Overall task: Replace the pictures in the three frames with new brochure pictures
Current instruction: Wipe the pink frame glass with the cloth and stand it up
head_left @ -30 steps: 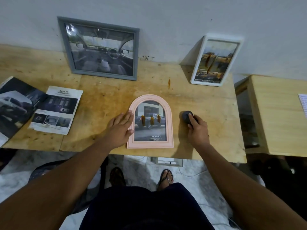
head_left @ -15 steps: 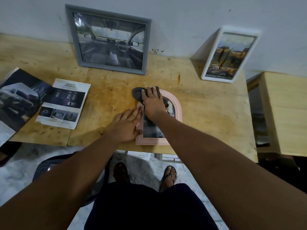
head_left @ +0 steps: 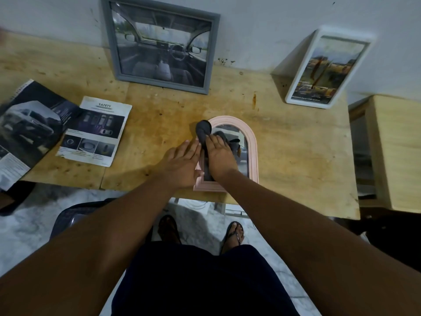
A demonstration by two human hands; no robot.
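Pink arched frame flat on bench, near front edge. My right hand spread flat, pressing dark cloth onto glass. Left hand flat too, straight fingers against frame's left side. Brochure pages way off left.

Right hand presses a dark cloth on a pink frame lying on the counter; left hand touches its edge.
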